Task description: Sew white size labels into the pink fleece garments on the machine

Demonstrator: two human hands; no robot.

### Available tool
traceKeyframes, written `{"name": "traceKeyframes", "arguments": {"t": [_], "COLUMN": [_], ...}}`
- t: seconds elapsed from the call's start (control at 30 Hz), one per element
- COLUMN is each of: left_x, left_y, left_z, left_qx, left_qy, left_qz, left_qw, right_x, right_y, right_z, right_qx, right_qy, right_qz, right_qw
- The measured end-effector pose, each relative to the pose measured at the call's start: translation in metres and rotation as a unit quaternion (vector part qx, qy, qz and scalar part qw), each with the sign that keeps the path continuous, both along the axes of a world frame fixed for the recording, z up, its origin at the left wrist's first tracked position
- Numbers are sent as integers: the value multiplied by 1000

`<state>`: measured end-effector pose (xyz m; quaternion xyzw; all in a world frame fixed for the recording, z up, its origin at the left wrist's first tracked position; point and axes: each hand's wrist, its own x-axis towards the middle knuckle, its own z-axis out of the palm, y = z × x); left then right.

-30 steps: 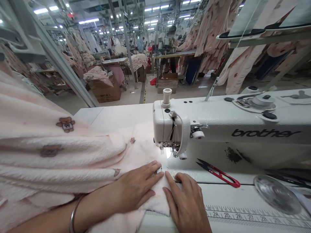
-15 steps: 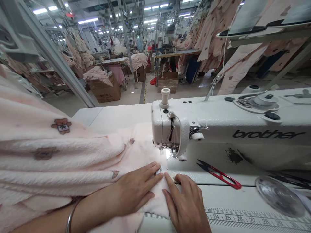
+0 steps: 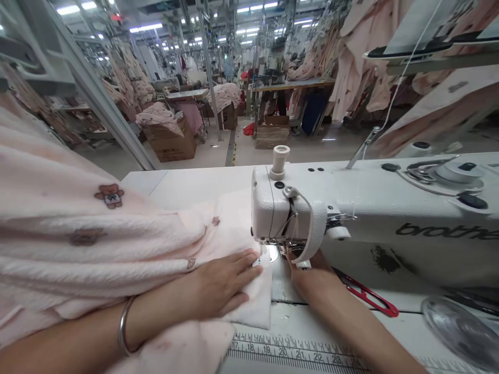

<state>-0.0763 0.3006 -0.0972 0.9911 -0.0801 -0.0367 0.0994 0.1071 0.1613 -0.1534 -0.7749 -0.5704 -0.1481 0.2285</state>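
Note:
Pink fleece fabric (image 3: 148,259) with small bear prints spreads from the left up to the white sewing machine (image 3: 288,208). My left hand (image 3: 224,283) lies flat on it, fingers stretched towards the needle area, with a small white label (image 3: 257,261) at the fingertips. My right hand (image 3: 312,272) reaches in behind the machine's needle head; its fingers are hidden there, so what they touch does not show. Beside my right wrist lie red-handled thread snips (image 3: 370,296), their blades partly covered by the arm.
A printed ruler scale (image 3: 288,353) runs along the table's front edge. A clear round dish (image 3: 456,327) sits at the right. Thread cones stand on a rack (image 3: 413,57) above. Beyond the table are cardboard boxes (image 3: 171,140) and hanging pink garments.
My right hand has left the fabric edge and moved forward, behind the needle head. My left hand stays flat on the fabric. The view has shifted slightly left.

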Motion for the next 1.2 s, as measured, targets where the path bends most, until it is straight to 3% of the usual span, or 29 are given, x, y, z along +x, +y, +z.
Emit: {"name": "traceKeyframes", "arguments": {"t": [0.13, 0.27, 1.03, 1.2], "left_x": [3, 2, 6, 9], "left_y": [6, 6, 15, 16], "left_z": [1, 0, -7, -3], "left_qx": [-20, -23, -22, -20], "left_qy": [-12, -20, -48, -32], "left_qz": [1, 1, -8, -15], "left_qw": [1000, 1000, 999, 999], "right_x": [-44, -66, -63, -65], "right_y": [-33, -38, -25, -26], "right_z": [-6, -15, -9, -14], "right_qx": [-30, -18, -37, -28], "right_qy": [14, 14, -36, -16], "right_qz": [14, -6, -29, -50], "right_qw": [999, 1000, 998, 998]}}
